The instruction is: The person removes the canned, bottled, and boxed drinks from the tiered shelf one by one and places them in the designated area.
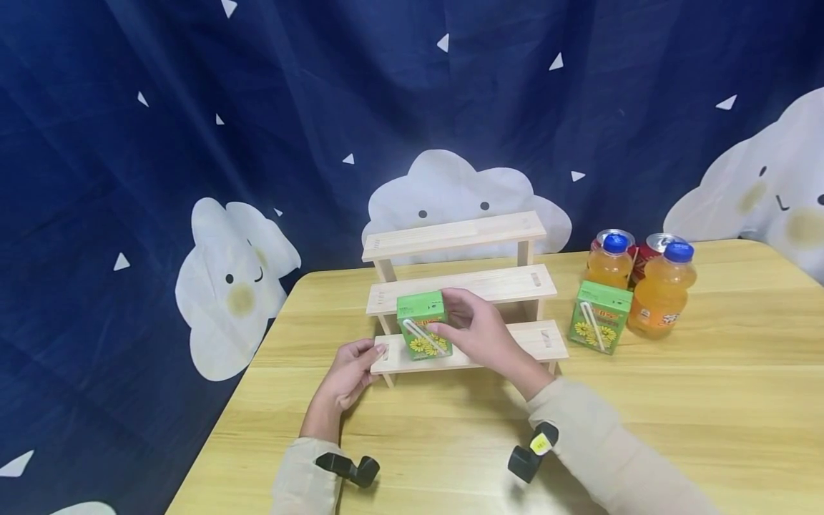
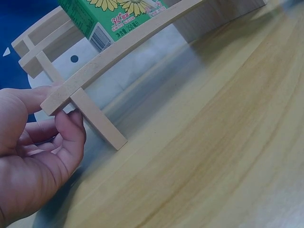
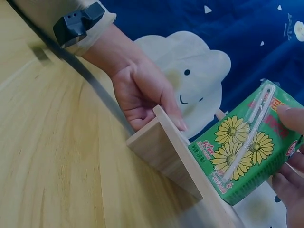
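A three-step wooden shelf (image 1: 460, 287) stands on the table. On the left part of its lowest step is a green drink carton (image 1: 423, 325) with yellow flowers and a wrapped straw on its front. My right hand (image 1: 479, 330) grips this carton from its right side, thumb on the front. The carton's base (image 3: 216, 187) meets the step in the right wrist view. My left hand (image 1: 350, 372) pinches the left end of the lowest step, thumb on top and fingers beneath, as the left wrist view (image 2: 42, 142) shows.
Right of the shelf stand a second green carton (image 1: 601, 317), two orange drink bottles with blue caps (image 1: 659, 293) and two red cans (image 1: 651, 250) partly hidden behind them. A dark blue curtain (image 1: 290, 107) with clouds hangs behind the table (image 1: 708, 400).
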